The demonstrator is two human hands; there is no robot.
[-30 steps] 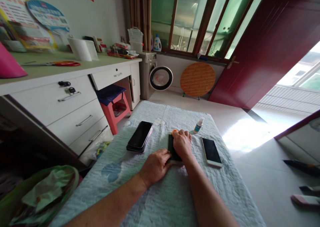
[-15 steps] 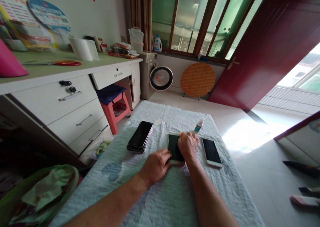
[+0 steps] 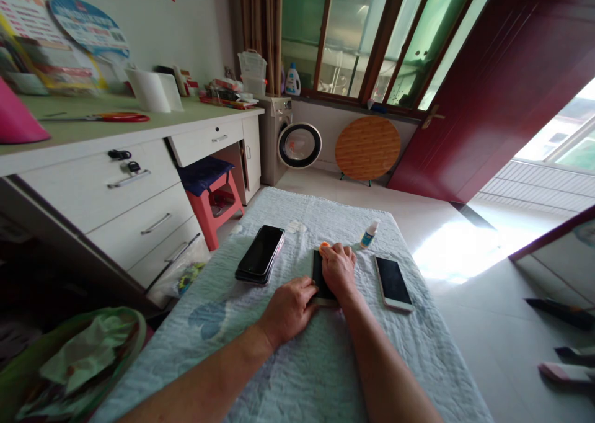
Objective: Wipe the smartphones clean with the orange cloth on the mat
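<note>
Flat on the cloth lies a smartphone [image 3: 321,286] with a dark screen and a pale frame. My left hand [image 3: 289,308] grips its lower left edge, fingers and thumb closed against it. Across the screen's upper part rests my right hand [image 3: 338,268], its fingers curled down over a small orange pad [image 3: 324,247]. Most of the pad is hidden under the fingers. A white spray bottle [image 3: 369,234] with a blue label stands just beyond the right hand. Another phone [image 3: 393,283], white-framed, lies to the right. On the left is a stack of phones [image 3: 261,250], the top one black.
A pale blue quilted cloth [image 3: 297,367] covers the surface under the phones. At lower left is a green-rimmed bin [image 3: 134,336] with crumpled paper. A white desk [image 3: 116,193] and a red stool [image 3: 211,203] stand on the left. Behind is a washing machine [image 3: 274,141].
My right hand has slid leftward across the phone with the orange pad, covering more of the screen's upper part. My left hand stays on the phone's edge.
</note>
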